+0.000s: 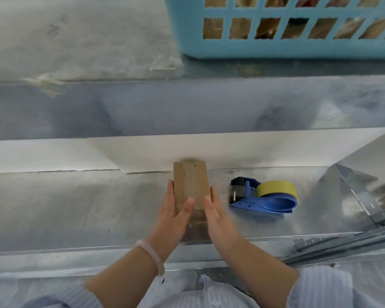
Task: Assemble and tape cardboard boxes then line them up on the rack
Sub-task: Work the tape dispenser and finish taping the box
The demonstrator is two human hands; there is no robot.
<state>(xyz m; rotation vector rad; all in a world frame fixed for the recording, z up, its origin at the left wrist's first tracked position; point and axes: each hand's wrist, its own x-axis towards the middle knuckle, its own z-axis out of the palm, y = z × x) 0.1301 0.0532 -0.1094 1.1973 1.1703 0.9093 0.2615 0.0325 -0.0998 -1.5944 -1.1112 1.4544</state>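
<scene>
Writing: none legible anywhere, frame's blurry. One cardboard box (191, 185) sits on the metal shelf (76, 207), pressed between both hands: left hand (176, 212) w/ thumb over the top face, right hand (216, 212) flat vs. the side, fingers straight. One blue tape dispenser (262, 196) w/ yellowish roll just right of it. One blue basket (276, 25) above, cut off; contents unclear.

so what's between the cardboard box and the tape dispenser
In the head view, only the right hand, flat against the side of the cardboard box, then bare metal worktop up to the tape dispenser.
</scene>
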